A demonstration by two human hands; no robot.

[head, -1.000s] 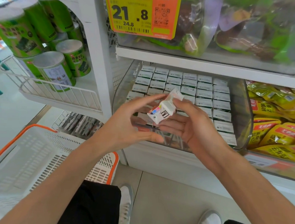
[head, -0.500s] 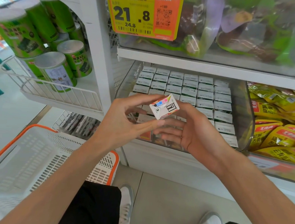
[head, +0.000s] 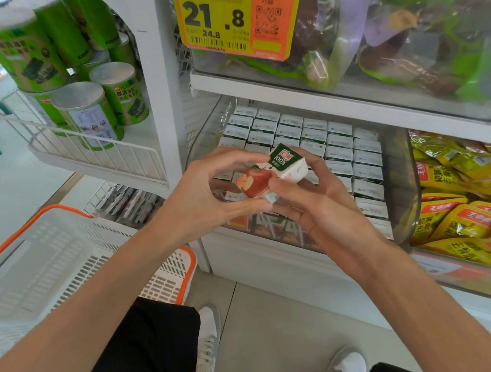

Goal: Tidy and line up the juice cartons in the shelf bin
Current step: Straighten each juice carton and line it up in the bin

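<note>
A person's left hand (head: 205,191) and right hand (head: 322,210) together pinch a small white juice carton printed with a red apple and green label (head: 264,174). It is tilted in the air just before the clear plastic shelf bin (head: 398,184) at 12 o'clock, where rows of white-topped cartons (head: 339,152) stand. A white, orange-rimmed plastic basket (head: 54,258) sits at 8 o'clock.

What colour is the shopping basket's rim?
Orange, on a white basket; the head view shows it best.
</note>
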